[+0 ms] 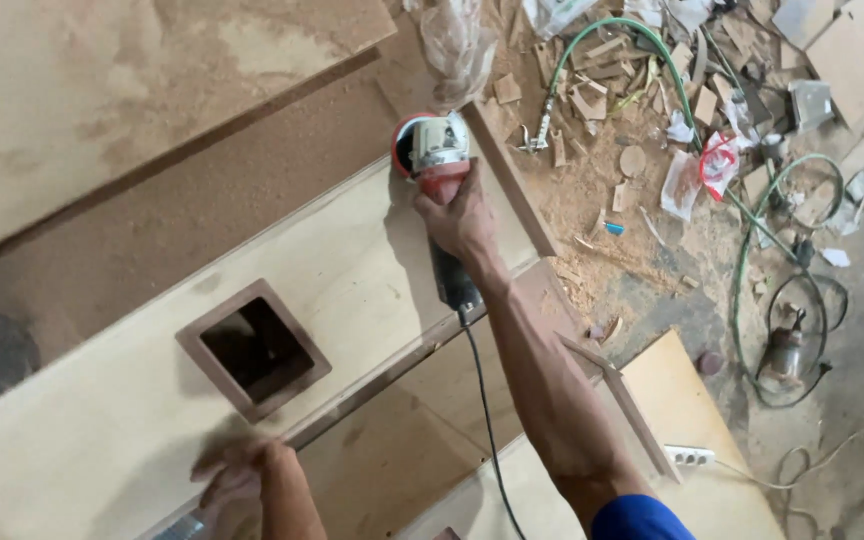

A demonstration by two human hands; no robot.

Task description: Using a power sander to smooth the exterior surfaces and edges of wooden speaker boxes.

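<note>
Tool: angle grinder [439, 160], red-and-grey, at the far end of the plywood panel [132, 400]
Right hand [460, 215]: fingers wrapped around the grinder's body
Left hand [237, 478]: blurred, flat on the panel; fingers seemingly spread
Handling: likely heavy, rigid; best held by the body, clear of the guard
Cord [487, 410]: trails back toward the person

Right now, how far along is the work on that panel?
Done: a square hole is already cut in the panel, and sawdust lies all around. In hand: the right hand holds the grinder at the panel's far edge while the left hand presses its near end. How much edge remains cannot be told.
</note>
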